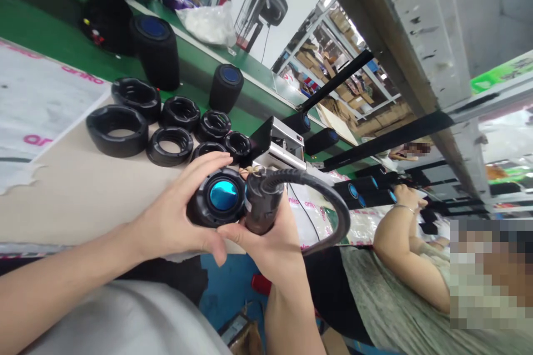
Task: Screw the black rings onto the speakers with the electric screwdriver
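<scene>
My left hand (179,213) is wrapped round a black cylindrical speaker (200,205) with a shiny blue disc on its end, thumb below and fingers over the top. Close against its right side, my right hand (266,238) grips a dark tool (261,205) from which a thick black hose (339,199) curves off to the right. The tool's working end is hidden. Beyond my left hand, several black rings (117,130) lie on the beige board (75,194).
Black speakers (156,52) stand on the green belt (191,75) behind the rings. A metal box (281,144) sits ahead, beside a dark bar (339,80) overhead. On the right, another person's arm (400,238) reaches over the bench.
</scene>
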### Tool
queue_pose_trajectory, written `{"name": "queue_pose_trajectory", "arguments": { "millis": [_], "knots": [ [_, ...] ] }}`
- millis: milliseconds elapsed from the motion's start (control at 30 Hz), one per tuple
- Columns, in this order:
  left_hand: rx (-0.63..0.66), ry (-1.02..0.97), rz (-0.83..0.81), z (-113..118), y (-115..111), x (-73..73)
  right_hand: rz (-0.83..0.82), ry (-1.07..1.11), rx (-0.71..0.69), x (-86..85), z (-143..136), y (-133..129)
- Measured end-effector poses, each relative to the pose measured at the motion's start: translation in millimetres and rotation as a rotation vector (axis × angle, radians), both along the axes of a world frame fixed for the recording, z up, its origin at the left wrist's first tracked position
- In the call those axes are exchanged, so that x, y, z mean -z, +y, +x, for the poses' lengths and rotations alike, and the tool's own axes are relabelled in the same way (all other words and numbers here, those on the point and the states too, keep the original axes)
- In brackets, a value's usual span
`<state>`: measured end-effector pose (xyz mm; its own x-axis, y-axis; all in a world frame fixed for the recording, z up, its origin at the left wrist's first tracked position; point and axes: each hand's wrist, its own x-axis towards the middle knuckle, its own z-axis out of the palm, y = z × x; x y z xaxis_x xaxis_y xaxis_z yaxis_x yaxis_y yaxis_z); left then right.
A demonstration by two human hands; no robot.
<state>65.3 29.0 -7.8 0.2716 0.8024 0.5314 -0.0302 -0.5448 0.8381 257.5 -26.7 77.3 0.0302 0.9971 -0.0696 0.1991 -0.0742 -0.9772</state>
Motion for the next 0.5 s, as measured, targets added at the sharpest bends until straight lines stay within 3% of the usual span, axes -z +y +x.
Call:
{"name": "queue_pose_trajectory", "arguments": {
  "millis": [133,200,333,400,500],
  "knots": [
    [-0.098,0.142,-0.011,-0.3,3.2,-14.4,0.006,0.046,0.074,-5.5,18.2,-4.2],
    [-0.108,0.19,-0.011,-1.4,2.0,-20.4,0.185,0.157,0.206,-13.4,33.2,-3.5],
    [-0.136,0.275,-0.024,-5.9,-3.2,-28.3,0.743,0.376,0.47,-32.7,57.6,6.7],
    [-0.168,0.335,-0.087,-7.4,-6.2,-30.4,0.848,0.357,0.527,-39.3,63.2,16.8],
    [-0.2,0.353,-0.117,-3.0,-9.6,-33.0,0.862,0.355,0.458,-40.6,65.6,38.5]
  ]
}}
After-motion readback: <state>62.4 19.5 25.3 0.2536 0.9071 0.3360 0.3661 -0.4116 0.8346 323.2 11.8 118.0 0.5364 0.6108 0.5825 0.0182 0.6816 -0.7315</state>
